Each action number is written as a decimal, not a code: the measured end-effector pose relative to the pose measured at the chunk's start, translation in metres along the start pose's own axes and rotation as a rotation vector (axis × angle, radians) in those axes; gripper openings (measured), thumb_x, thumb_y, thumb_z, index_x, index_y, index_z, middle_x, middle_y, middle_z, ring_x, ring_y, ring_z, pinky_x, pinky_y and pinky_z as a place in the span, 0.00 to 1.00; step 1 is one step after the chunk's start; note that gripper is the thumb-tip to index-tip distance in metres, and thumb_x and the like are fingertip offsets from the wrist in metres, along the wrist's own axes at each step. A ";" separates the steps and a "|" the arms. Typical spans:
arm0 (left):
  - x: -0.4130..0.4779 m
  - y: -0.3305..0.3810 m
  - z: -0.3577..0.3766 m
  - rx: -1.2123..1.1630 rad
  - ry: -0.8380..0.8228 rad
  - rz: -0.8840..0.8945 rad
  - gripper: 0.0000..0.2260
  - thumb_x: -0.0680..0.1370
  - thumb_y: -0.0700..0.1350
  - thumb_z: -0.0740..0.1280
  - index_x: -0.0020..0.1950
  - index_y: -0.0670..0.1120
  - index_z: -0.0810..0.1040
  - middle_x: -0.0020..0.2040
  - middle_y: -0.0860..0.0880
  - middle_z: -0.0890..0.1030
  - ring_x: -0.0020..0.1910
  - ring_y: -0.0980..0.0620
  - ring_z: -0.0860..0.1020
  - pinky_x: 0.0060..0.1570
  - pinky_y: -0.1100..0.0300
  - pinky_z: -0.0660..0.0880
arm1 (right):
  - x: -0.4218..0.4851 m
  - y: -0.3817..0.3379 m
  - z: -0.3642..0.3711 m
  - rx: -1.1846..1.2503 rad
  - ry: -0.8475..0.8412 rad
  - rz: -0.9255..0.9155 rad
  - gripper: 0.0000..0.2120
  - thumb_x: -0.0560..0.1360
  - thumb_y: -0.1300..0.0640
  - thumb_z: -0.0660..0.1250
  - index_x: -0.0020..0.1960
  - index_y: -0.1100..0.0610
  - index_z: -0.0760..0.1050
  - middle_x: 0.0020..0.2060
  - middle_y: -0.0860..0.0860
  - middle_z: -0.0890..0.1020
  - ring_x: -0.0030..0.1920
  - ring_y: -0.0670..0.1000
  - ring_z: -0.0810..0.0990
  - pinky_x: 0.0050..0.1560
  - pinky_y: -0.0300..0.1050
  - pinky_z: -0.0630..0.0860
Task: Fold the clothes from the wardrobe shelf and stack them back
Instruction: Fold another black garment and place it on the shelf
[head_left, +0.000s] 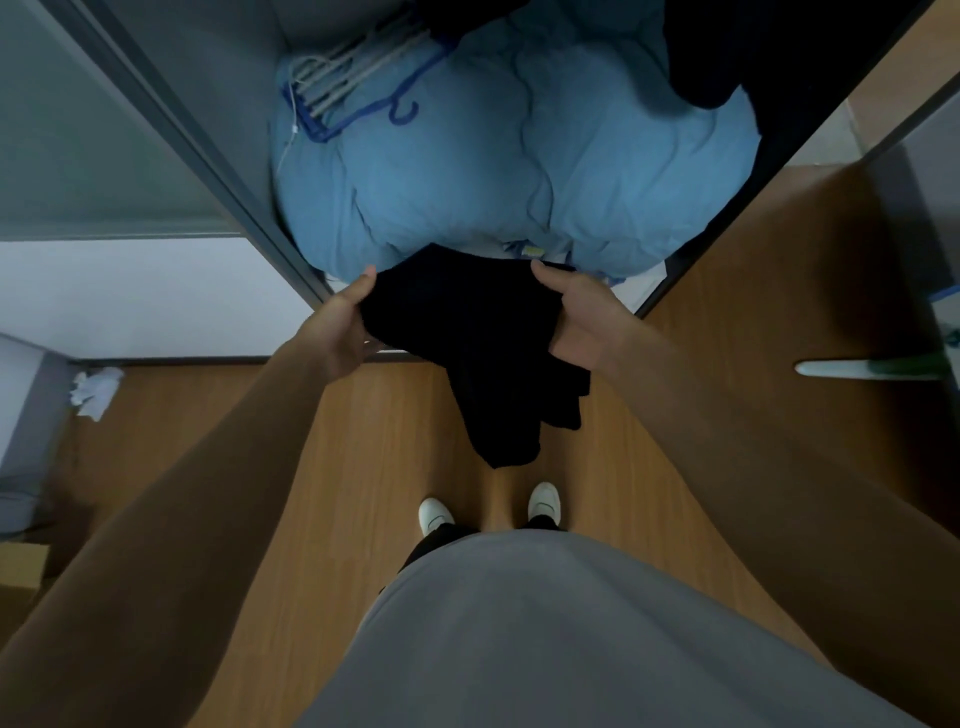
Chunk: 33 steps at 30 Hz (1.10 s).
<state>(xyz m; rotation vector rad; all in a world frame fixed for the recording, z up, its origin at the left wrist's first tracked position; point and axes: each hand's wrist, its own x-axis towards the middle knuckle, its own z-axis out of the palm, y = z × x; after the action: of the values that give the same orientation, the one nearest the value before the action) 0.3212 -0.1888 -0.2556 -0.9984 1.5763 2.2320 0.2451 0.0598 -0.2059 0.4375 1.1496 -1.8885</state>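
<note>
Pinching the top edge of a black garment (467, 332) with left hand (343, 327) and right hand (576, 317), we are judging it soft and light, its slack sagging beneath our fingers, blue duvet (467, 156) just beyond.

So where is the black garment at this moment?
The black garment is centre frame in the head view, held between the left hand and right hand at the wardrobe front, just below the blue duvet, its end hanging over the floor.
</note>
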 end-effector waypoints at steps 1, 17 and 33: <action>0.001 0.000 0.000 -0.027 -0.017 -0.027 0.25 0.78 0.64 0.64 0.68 0.49 0.76 0.62 0.50 0.83 0.61 0.49 0.81 0.62 0.49 0.76 | 0.001 0.001 -0.002 -0.003 0.003 0.006 0.16 0.83 0.53 0.61 0.65 0.61 0.77 0.59 0.57 0.83 0.58 0.55 0.83 0.58 0.48 0.80; 0.014 0.024 0.018 -0.148 0.018 0.157 0.16 0.80 0.45 0.67 0.66 0.41 0.77 0.60 0.46 0.84 0.60 0.49 0.82 0.59 0.56 0.78 | 0.011 -0.020 -0.022 -0.279 0.210 -0.119 0.17 0.74 0.61 0.66 0.63 0.63 0.78 0.46 0.56 0.82 0.42 0.53 0.82 0.44 0.48 0.80; 0.018 0.035 0.016 0.292 0.326 0.300 0.06 0.78 0.47 0.71 0.50 0.46 0.82 0.46 0.51 0.86 0.49 0.50 0.85 0.50 0.61 0.81 | 0.029 -0.013 -0.032 -0.627 0.298 -0.281 0.13 0.75 0.62 0.71 0.59 0.59 0.79 0.50 0.51 0.84 0.46 0.43 0.83 0.40 0.33 0.78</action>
<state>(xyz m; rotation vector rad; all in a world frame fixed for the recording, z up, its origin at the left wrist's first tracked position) 0.2827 -0.1918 -0.2387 -1.1440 2.2502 1.9977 0.2137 0.0755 -0.2347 0.2106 1.9999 -1.5977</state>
